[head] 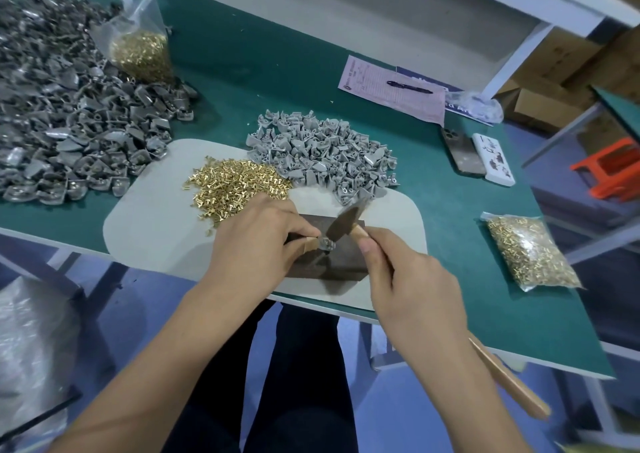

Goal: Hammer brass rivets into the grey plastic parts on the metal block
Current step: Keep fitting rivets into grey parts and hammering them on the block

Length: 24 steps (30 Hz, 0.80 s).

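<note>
Grey part (327,243) pinched, left hand (258,241); right hand (408,279) gripping hammer (346,224)

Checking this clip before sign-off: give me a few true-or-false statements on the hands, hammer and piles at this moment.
1. The right hand grips the wooden-handled hammer. True.
2. The left hand holds a small grey plastic part on the dark metal block. True.
3. The loose pile of brass rivets lies on the bare green table. False: it lies on the pale grey mat.
4. The black pen lies on the phone. False: it lies on the pink paper form.
</note>
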Tool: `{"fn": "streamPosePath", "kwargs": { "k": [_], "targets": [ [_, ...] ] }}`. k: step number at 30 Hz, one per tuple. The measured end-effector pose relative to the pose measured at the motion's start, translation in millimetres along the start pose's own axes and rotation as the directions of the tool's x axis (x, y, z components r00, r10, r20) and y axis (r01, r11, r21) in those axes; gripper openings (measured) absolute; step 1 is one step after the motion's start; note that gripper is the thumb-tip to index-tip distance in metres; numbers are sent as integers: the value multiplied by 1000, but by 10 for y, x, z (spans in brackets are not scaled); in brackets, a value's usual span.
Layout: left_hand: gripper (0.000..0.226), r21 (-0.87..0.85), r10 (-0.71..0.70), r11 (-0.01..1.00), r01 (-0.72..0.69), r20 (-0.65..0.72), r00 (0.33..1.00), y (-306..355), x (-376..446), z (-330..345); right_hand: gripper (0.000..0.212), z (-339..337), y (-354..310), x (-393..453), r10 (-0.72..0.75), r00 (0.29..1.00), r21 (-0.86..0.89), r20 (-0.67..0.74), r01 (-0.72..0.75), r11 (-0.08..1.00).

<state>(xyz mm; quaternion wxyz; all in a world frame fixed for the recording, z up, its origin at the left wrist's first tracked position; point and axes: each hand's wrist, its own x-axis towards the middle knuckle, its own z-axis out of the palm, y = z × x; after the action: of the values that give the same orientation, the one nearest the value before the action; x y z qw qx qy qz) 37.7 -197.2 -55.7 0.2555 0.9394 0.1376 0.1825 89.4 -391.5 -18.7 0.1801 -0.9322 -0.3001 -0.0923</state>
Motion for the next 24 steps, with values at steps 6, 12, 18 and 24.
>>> {"fn": "streamPosePath", "kwargs": {
  "k": [6,12,18,24],
  "targets": [
    [14,-20,-12,1000,11,-6,1000,6,3,7,29,65,-77,-123,84,996,111,-10,-82,990],
    [14,-18,-21,1000,21,0,1000,-1,3,6,33,62,-45,-99,83,994,36,66,-86,996],
    [11,-32,-25,999,25,5,1000,16,-2,0,36,35,-26,-77,142,985,214,-98,-119,970],
    [13,-40,-20,999,20,3,1000,16,6,7,36,6,-34,-89,84,994,75,74,-90,993]
  ]
}}
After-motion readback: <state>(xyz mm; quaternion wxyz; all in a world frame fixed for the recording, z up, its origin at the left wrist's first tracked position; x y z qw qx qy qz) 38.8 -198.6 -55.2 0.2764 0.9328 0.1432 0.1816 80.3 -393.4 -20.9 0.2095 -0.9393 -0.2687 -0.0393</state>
